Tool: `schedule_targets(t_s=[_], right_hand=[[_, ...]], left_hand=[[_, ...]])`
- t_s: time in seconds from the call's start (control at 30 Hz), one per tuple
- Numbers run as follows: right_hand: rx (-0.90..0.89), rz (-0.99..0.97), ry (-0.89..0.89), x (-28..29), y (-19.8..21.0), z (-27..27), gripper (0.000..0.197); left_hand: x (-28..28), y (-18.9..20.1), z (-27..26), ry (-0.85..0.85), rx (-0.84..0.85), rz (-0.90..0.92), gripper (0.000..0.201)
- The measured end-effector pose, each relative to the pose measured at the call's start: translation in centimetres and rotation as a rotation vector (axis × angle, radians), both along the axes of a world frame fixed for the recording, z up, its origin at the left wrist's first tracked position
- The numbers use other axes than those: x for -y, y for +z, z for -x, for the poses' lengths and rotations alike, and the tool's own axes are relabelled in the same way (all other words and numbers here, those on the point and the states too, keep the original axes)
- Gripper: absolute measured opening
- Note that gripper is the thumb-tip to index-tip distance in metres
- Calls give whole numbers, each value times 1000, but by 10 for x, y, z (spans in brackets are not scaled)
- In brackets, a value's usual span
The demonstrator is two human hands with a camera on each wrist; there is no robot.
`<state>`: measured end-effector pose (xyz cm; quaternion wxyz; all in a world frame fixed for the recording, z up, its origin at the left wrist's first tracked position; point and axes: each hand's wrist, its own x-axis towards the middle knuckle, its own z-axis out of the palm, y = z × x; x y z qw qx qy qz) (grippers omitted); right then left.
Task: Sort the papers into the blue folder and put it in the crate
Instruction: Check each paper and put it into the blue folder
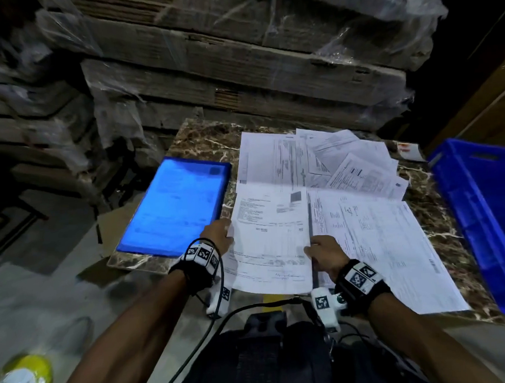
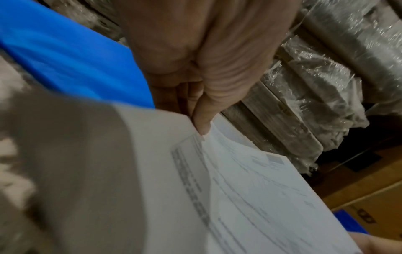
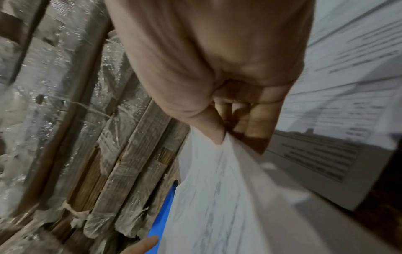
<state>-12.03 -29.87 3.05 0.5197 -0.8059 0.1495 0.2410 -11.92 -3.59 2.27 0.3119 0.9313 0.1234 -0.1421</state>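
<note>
Pinching one printed white sheet by its side edges, the left hand and right hand hold it above the desk, between the blue folder and scattered papers; the blue crate stands right.

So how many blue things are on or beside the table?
2. The blue folder lies on the table's left side; the blue crate stands at the table's right edge. Papers could hide something smaller.

Folder bright blue – crate blue; papers white, table brown-marbled.
</note>
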Motion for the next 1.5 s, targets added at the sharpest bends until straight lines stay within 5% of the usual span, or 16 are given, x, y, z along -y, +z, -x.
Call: schedule_targets(t_s=[0.27, 0.4, 0.57, 0.7, 0.97, 1.5], right_hand=[[-79, -29, -41, 5, -19, 3, 25], [-68, -92, -90, 8, -24, 4, 15], [-14, -177, -108, 14, -17, 8, 25], [7, -210, -122, 21, -16, 7, 23], [37, -190, -131, 38, -26, -1, 12], [14, -238, -86, 45, -16, -3, 22]], left_hand=[[5, -15, -1, -103, -103, -186, 45], [-4, -13, -5, -13, -16, -256, 30], [-19, -11, -19, 37, 0, -424, 39], [-26, -17, -33, 23, -100, -405, 47], [-31, -19, -38, -33, -100, -409, 25], [-19, -13, 37, -103, -60, -551, 42]])
